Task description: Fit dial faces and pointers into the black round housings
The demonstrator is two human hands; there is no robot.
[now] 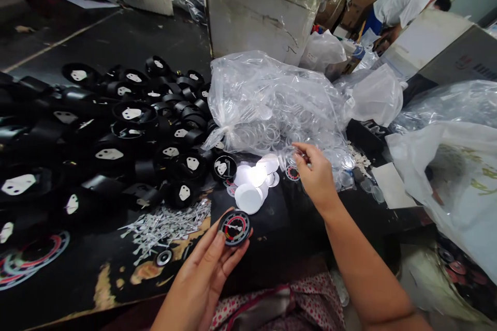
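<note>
My left hand (212, 258) holds a small round pressure gauge (235, 227) with a black rim, its dial marked in red and white and facing up. Over the pile of clear round covers, my right hand (316, 173) pinches what looks like a clear plastic cover (286, 158) between thumb and fingers; its outline is faint. White round discs (249, 198) lie in a loose stack between my hands. A printed dial (292, 173) is just below my right fingertips. Left of the gauge, many small grey pointers (166, 227) are heaped on the black table.
Black gauge housings (132, 114) with white plates crowd the left side. A clear bag of covers (272, 103) lies ahead, before a large carton (264, 15). Larger printed dials (37, 258) lie at left. A white sack (454, 176) stands right. Another person (404, 8) bends over behind.
</note>
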